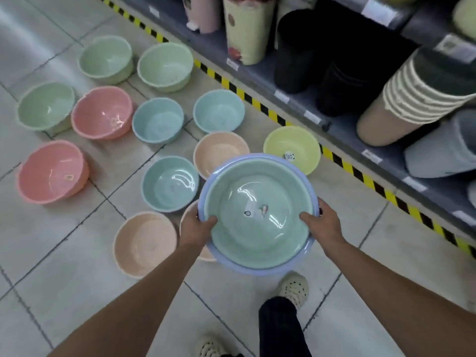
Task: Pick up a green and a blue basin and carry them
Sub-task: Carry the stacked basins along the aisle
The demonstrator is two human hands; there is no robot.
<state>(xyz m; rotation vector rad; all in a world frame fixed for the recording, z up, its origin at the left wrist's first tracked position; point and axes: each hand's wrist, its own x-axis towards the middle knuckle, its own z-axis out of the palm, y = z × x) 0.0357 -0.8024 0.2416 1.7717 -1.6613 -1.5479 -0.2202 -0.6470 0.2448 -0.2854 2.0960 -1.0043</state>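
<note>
- Gripping the rims of the two nested basins, both hands hold them in the air above the floor [355,228]; the fingers [306,217] are closed narrow over the edge, thumbs inside and the other fingers hidden under the rim.
- The left hand [197,228] holds the left side of the rim, and the right hand [325,224] holds the right side.
- The green basin [257,228] sits inside the blue basin [257,271], so only the blue rim shows around it. A small sticker [255,211] lies on the green bottom.
- Below the basins, a dark trouser leg [280,328] and two pale shoes [295,288] stand on the tiles.
- On the floor to the left and behind lie many other basins: pink ones [101,112], peach ones [144,243], pale green ones [105,59], teal ones [170,182] and a yellow one [292,148].
- At the right runs a shelf [342,132] with a yellow and black striped edge, carrying bins and stacked buckets [401,99].
</note>
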